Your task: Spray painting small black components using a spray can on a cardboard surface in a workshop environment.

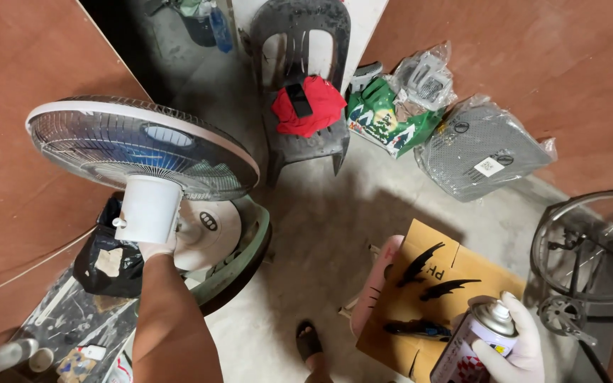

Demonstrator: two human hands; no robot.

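While gripping the spray can upright, right hand hovers just right of the cardboard sheet; left hand, well left, clasps the fan.

Soft, even daylight falling from above, casting a broad dim shadow across the concrete floor. Bending outward at the edges, wide-lens style. Blurring slightly near the bottom corners; no glare showing.

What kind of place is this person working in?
Probably a makeshift workshop or storage corner: bare concrete floor, brown plywood walls, a paint-stained dark plastic chair, a bicycle wheel, and flat brown cardboard bearing black spray marks.
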